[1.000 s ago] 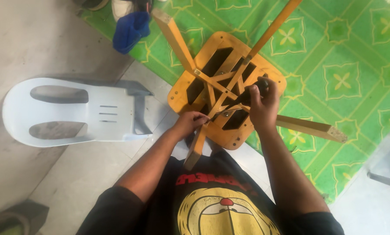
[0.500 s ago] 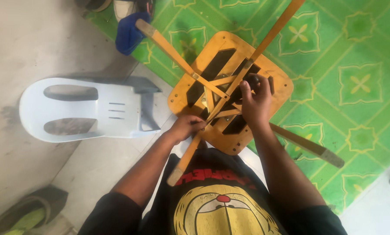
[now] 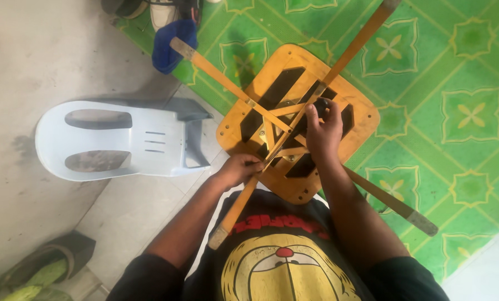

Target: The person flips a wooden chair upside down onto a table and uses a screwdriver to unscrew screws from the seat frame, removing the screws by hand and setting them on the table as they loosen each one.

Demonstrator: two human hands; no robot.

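Note:
An upturned wooden stool point(image 3: 356, 109) with an orange-yellow seat and several splayed legs stands in front of me, legs pointing up. My left hand point(image 3: 241, 168) is closed around the near-left leg point(image 3: 239, 205) close to the seat. My right hand point(image 3: 323, 131) rests on the cross-braces at the middle of the underside, fingers curled around a small dark object point(image 3: 323, 104) that I cannot make out clearly.
A pale blue plastic chair point(image 3: 121, 139) lies on its side on the concrete floor at the left. A green patterned mat point(image 3: 455, 83) covers the floor under the stool and to the right. A blue cloth point(image 3: 172, 49) and shoes point(image 3: 160, 8) lie at the top.
The view has shifted, so the stool and chair sit more to the right. My left hand stays on the leg; my right hand has moved a little up the braces.

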